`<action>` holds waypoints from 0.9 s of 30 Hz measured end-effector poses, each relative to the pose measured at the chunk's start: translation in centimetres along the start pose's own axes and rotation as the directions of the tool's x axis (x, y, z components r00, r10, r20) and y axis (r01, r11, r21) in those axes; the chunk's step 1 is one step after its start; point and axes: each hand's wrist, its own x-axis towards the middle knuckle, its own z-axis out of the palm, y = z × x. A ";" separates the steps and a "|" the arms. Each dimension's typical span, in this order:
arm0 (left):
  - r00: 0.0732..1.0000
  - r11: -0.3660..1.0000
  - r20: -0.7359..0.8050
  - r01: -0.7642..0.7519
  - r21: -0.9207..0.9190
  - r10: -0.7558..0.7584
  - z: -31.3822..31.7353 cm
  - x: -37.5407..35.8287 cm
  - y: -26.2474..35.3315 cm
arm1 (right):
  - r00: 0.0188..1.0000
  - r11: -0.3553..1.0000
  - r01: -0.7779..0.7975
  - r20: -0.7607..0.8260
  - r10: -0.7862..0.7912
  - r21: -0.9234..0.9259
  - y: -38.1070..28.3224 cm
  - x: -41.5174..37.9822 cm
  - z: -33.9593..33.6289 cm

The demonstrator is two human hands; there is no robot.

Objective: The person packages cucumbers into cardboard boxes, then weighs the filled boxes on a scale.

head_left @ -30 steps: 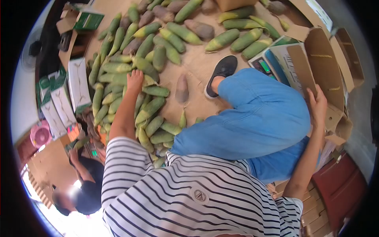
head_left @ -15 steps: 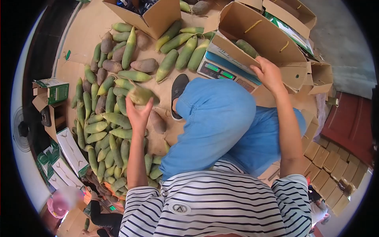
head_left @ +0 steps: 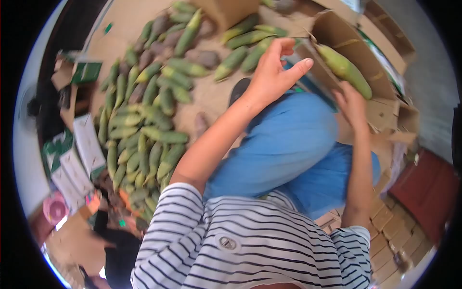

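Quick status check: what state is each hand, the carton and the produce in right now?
left hand: raised, open, empty
right hand: at the carton's edge, grip unclear
cardboard carton: open, flaps up
green-yellow vegetable: lying inside the carton
vegetable pile: loose, spread on the floor
black shoe: on the person's foot, partly hidden

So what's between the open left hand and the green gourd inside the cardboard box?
In the head view, only the box's front flap edge lies between the left hand and the green gourd; the hand is open and holds nothing.
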 end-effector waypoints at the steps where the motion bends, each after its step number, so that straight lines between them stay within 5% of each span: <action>1: 0.994 0.993 -0.016 0.105 0.048 -0.104 -1.9 -1.4 -2.2 | 1.000 0.999 -0.003 0.002 0.003 0.052 -0.5 0.1 -0.4; 4: 0.946 0.919 -0.105 0.322 0.227 -0.305 -8.3 -8.1 -8.9 | 1.000 1.000 0.022 0.002 -0.022 -0.010 -0.8 0.5 -0.7; 6: 0.904 0.830 -0.294 0.408 0.379 -0.310 -13.2 -14.3 -16.0 | 1.000 1.000 -0.008 0.010 0.008 -0.020 -0.6 0.2 -0.7; 8: 0.713 0.714 -0.521 0.654 0.250 -0.470 -19.0 -20.3 -20.6 | 1.000 1.000 -0.016 -0.010 0.016 -0.006 -1.2 0.4 -1.3; 9: 0.735 0.599 -0.614 0.639 0.482 -0.289 -21.4 -22.2 -19.8 | 1.000 1.000 -0.022 -0.019 0.022 0.002 -1.4 0.5 -1.3; 11: 0.616 0.540 -0.749 0.729 0.422 -0.246 -26.2 -25.6 -20.1 | 0.999 0.999 -0.045 0.001 0.045 0.024 -0.9 0.7 -1.0; 13: 0.543 0.317 -0.822 0.820 0.476 -0.173 -30.0 -28.1 -20.3 | 0.999 0.999 -0.032 0.000 0.032 0.025 -0.6 0.8 -0.8; 16: 0.219 0.314 -0.889 0.945 0.090 -0.403 -33.5 -29.7 -21.7 | 0.998 0.997 -0.065 0.021 0.064 0.043 -0.8 0.9 -0.9; 18: 0.010 0.383 -0.777 0.874 -0.298 -0.629 -34.2 -29.7 -22.4 | 0.996 0.996 -0.087 0.032 0.086 0.025 -1.2 0.9 -1.1; 21: -0.134 0.321 -0.758 0.849 -0.420 -0.639 -34.1 -29.4 -24.4 | 0.995 0.996 -0.092 0.033 0.091 0.019 -1.0 0.9 -1.0; 27: -0.214 0.429 -0.739 0.698 -0.573 -0.638 -33.5 -28.9 -27.0 | 0.994 0.993 -0.105 0.035 0.103 0.051 -0.6 1.2 -0.7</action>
